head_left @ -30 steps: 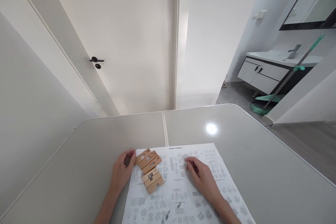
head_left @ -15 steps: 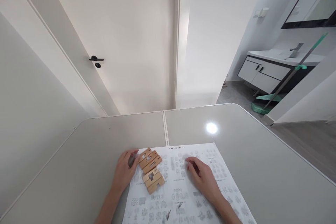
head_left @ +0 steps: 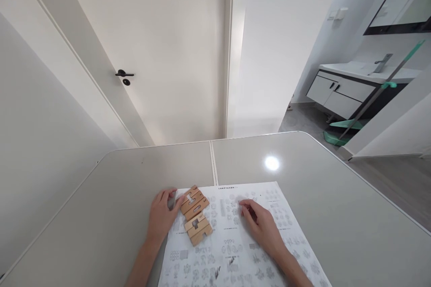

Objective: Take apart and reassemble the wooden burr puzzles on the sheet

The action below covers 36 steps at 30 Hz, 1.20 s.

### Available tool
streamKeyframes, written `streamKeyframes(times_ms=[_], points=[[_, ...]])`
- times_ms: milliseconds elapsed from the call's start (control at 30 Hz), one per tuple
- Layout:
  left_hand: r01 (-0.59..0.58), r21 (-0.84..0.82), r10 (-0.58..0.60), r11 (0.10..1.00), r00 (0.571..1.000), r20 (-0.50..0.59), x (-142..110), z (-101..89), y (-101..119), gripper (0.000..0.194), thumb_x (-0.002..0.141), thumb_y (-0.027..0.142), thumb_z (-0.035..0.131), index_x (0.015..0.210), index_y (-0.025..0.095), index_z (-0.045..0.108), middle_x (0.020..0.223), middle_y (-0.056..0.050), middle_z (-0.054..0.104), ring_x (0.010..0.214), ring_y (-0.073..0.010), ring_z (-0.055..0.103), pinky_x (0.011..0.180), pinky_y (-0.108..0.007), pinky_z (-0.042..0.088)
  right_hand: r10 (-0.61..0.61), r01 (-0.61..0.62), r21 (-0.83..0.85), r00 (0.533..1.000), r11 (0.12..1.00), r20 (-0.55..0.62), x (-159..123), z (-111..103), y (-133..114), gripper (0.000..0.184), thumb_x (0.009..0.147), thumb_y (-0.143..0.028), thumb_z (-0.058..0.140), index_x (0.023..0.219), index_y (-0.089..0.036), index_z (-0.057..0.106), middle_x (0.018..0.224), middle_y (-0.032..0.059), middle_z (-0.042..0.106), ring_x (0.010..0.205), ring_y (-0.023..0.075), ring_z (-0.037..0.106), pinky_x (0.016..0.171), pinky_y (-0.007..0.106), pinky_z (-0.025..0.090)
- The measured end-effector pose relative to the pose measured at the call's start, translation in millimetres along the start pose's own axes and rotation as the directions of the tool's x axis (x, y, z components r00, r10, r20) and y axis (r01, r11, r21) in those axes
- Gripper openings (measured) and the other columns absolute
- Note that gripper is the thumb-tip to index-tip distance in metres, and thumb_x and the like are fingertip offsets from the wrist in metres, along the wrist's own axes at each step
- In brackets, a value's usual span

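Several notched wooden puzzle pieces (head_left: 195, 208) marked with numbers lie side by side on a printed sheet (head_left: 232, 237), near its upper left. The upper ones are reddish brown, the lower ones paler. My left hand (head_left: 162, 212) rests at the sheet's left edge, fingers apart, its thumb against the upper pieces. Over the right half of the sheet lies my right hand (head_left: 261, 222), its fingers curled with thumb and forefinger close together. Whether anything small is between those fingertips I cannot make out.
The grey table (head_left: 303, 179) has a seam (head_left: 213, 163) across its far part and a bright light reflection. Beyond it stands a door with a black handle (head_left: 124, 73). At the right are a washbasin cabinet (head_left: 340, 92) and a green dustpan (head_left: 335, 138).
The upper wooden pieces sit closer together and slightly turned, with my left thumb now against them. My right hand has hardly moved. The view has shifted slightly.
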<state>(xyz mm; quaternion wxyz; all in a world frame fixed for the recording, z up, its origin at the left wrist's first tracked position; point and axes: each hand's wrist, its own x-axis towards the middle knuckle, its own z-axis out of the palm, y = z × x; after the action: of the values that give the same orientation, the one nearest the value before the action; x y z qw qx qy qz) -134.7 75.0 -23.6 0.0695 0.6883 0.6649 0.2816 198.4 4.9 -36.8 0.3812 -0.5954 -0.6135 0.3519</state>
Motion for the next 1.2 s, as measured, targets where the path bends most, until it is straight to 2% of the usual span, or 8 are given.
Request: streamKeyframes(times_ms=[167, 300, 400, 467, 500, 733, 967, 1200], points=[[-0.02, 0.02, 0.02, 1.0, 1.0, 0.009, -3, -3.1, 4, 0.039, 0.093, 0.056, 0.05, 0.107, 0.022, 0.065, 0.097, -0.007, 0.069, 0.095, -0.0286, 0.065, 0.092, -0.046, 0.051, 0.0, 0.0, -0.012, 1.0, 1.0, 0.006, 0, -1, 0, 0.031, 0.102, -0.046, 0.041, 0.105, -0.026, 0.064, 0.084, 0.0031, 0.07, 0.072, 0.0217, 0.063, 0.066, 0.031, 0.048], [-0.095, 0.017, 0.094, 0.995, 0.994, 0.056, -3, -13.3, 16, 0.029, 0.093, 0.048, 0.054, 0.11, 0.026, 0.065, 0.11, -0.006, 0.072, 0.111, -0.0285, 0.062, 0.104, -0.045, 0.044, -0.019, 0.019, -0.03, 1.0, 0.999, -0.001, -1, 1, 1, 0.033, 0.102, -0.047, 0.04, 0.104, -0.026, 0.064, 0.083, 0.003, 0.07, 0.068, 0.021, 0.062, 0.063, 0.031, 0.048], [-0.124, 0.055, 0.111, 0.991, 0.974, 0.2, 3, -25.1, 33, 0.033, 0.093, 0.046, 0.056, 0.12, 0.028, 0.061, 0.127, -0.005, 0.069, 0.122, -0.0272, 0.059, 0.106, -0.042, 0.043, -0.031, 0.03, -0.035, 0.999, 0.999, -0.013, -1, 2, 2, 0.033, 0.102, -0.048, 0.041, 0.104, -0.026, 0.065, 0.081, 0.0029, 0.071, 0.067, 0.021, 0.063, 0.063, 0.03, 0.048], [-0.121, 0.117, 0.074, 0.986, 0.936, 0.345, 10, -31.7, 46, 0.042, 0.092, 0.046, 0.057, 0.13, 0.026, 0.056, 0.136, -0.007, 0.064, 0.129, -0.0288, 0.055, 0.106, -0.042, 0.043, -0.032, 0.031, -0.033, 0.999, 0.999, -0.015, -1, 2, 2, 0.033, 0.101, -0.048, 0.042, 0.104, -0.026, 0.066, 0.081, 0.0029, 0.071, 0.068, 0.0212, 0.064, 0.063, 0.03, 0.048], [-0.119, 0.137, 0.058, 0.983, 0.922, 0.384, 13, -33.8, 51, 0.045, 0.091, 0.045, 0.059, 0.132, 0.025, 0.054, 0.138, -0.008, 0.063, 0.13, -0.0298, 0.055, 0.106, -0.042, 0.043, -0.031, 0.031, -0.031, 0.999, 0.999, -0.015, -1, 2, 2, 0.032, 0.101, -0.047, 0.042, 0.104, -0.026, 0.066, 0.081, 0.0029, 0.071, 0.068, 0.0213, 0.064, 0.063, 0.03, 0.048], [-0.157, 0.178, 0.048, 0.971, 0.864, 0.502, 26, -31.1, 74, 0.051, 0.076, 0.041, 0.073, 0.122, 0.026, 0.059, 0.121, -0.007, 0.072, 0.111, -0.0315, 0.067, 0.093, -0.037, 0.048, -0.023, 0.023, -0.013, 1.0, 1.0, -0.004, -1, -1, -3, 0.029, 0.101, -0.044, 0.042, 0.104, -0.025, 0.064, 0.081, 0.0029, 0.07, 0.069, 0.0217, 0.063, 0.066, 0.031, 0.048], [-0.18, 0.226, 0.032, 0.957, 0.844, 0.536, 32, -26.5, 76, 0.054, 0.068, 0.035, 0.075, 0.119, 0.025, 0.059, 0.123, -0.01, 0.069, 0.113, -0.0317, 0.065, 0.087, -0.034, 0.05, -0.037, 0.037, -0.006, 0.999, 0.999, -0.013, -1, 0, 1, 0.028, 0.101, -0.043, 0.043, 0.105, -0.026, 0.065, 0.082, 0.0026, 0.071, 0.069, 0.0215, 0.064, 0.065, 0.031, 0.048], [-0.195, 0.251, 0.023, 0.948, 0.83, 0.557, 38, -28.2, 76, 0.055, 0.065, 0.039, 0.074, 0.116, 0.024, 0.061, 0.118, -0.01, 0.071, 0.109, -0.0323, 0.067, 0.081, -0.034, 0.051, -0.034, 0.034, 0.006, 0.999, 0.999, -0.001, -2, -1, -1, 0.029, 0.102, -0.044, 0.042, 0.105, -0.026, 0.065, 0.083, 0.003, 0.071, 0.069, 0.0217, 0.064, 0.064, 0.031, 0.049]])
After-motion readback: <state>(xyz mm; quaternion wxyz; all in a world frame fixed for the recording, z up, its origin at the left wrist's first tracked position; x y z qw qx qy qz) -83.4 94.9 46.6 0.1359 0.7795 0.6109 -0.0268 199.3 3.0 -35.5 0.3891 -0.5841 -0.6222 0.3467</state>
